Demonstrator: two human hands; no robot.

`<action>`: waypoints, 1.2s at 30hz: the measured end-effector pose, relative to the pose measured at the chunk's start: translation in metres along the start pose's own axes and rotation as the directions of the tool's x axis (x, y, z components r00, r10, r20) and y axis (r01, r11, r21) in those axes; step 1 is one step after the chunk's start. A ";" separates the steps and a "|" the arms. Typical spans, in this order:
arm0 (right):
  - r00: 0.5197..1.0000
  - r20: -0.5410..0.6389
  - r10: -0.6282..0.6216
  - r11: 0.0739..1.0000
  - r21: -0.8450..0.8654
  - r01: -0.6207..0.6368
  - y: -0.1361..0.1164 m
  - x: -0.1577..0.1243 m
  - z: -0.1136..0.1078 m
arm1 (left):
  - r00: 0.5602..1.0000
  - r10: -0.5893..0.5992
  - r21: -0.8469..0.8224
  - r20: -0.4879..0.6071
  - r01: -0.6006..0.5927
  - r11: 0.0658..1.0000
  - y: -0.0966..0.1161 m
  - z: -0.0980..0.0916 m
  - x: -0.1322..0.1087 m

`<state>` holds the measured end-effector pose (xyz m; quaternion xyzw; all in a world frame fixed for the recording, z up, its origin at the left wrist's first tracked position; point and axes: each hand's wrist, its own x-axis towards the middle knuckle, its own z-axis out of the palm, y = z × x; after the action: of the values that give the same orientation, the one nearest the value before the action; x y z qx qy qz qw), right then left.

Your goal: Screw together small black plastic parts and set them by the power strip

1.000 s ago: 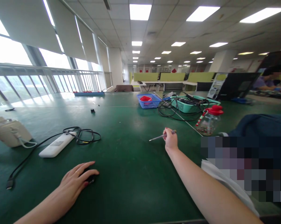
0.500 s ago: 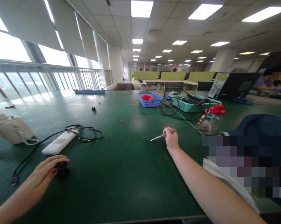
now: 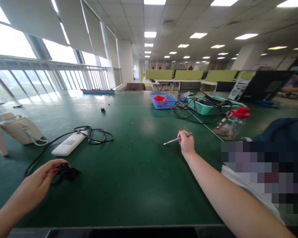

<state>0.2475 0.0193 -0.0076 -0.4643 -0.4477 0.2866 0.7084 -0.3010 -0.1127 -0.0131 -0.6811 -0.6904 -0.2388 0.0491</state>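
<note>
- The left hand [image 3: 38, 181] is reaching in from the lower left, its fingertips pinching closed on a small black part [image 3: 67, 172]
- The black part is resting on the green bench [image 3: 134, 172], near the front edge and well to the left of centre
- The right hand [image 3: 187, 144] is stretching out over the middle of the bench, fingers curling tight around a screwdriver [image 3: 177, 139]
- The screwdriver is pointing its thin metal tip to the left and slightly down, hanging just above the bench surface
- The two hands are staying well apart from each other
- A white box [image 3: 69, 147] is lying just beyond the black part, with a black cable [image 3: 98, 135] looping at its far end and another length trailing toward the left hand
- A beige device [image 3: 21, 129] is sitting at the left edge of the bench
- A blue basket [image 3: 163, 100] is standing at the far side, holding something red, and a green basket [image 3: 204, 109] full of dark cables is standing just beside it
- A clear bottle with a red lid [image 3: 232, 125] is standing to the right of the screwdriver
- A dark blue cloth [image 3: 280, 129] is lying at the right edge
- Another person's arm [image 3: 294, 87] is showing far off at the right
</note>
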 end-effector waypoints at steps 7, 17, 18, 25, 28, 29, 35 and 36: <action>1.000 0.015 0.004 1.000 0.012 -0.004 0.000 0.000 0.000 | 0.962 0.129 -0.112 0.239 -0.104 0.988 -0.010 -0.006 0.012; 0.999 0.047 -0.011 1.000 0.003 0.011 0.003 0.002 -0.001 | 0.904 0.197 -0.215 0.380 -0.121 0.969 -0.015 -0.008 0.029; 0.999 0.051 -0.010 1.000 0.005 0.010 0.002 0.002 -0.001 | 0.900 0.192 -0.220 0.391 -0.111 0.969 -0.015 -0.009 0.030; 0.999 0.042 -0.002 1.000 0.009 0.002 0.001 0.002 0.000 | 0.889 0.186 -0.250 0.418 -0.084 0.965 -0.013 -0.010 0.031; 0.998 0.055 -0.007 1.000 -0.001 0.007 0.002 0.002 -0.001 | 0.887 0.177 -0.241 0.426 -0.077 0.968 -0.014 -0.008 0.030; 0.998 0.059 -0.010 1.000 -0.006 0.010 0.002 0.002 -0.001 | 0.892 0.170 -0.231 0.419 -0.076 0.970 -0.015 -0.007 0.029; 0.997 0.075 -0.022 0.999 -0.024 0.024 0.002 0.001 -0.002 | 0.922 0.127 -0.144 0.365 -0.078 0.986 -0.018 -0.008 0.016; 0.997 0.076 -0.022 0.999 -0.023 0.024 0.002 0.001 -0.002 | 0.927 0.123 -0.139 0.356 -0.077 0.987 -0.020 -0.008 0.012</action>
<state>0.2494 0.0205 -0.0093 -0.4564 -0.4830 0.2905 0.6885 -0.3227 -0.1034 -0.0067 -0.7495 -0.6360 -0.1479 -0.1089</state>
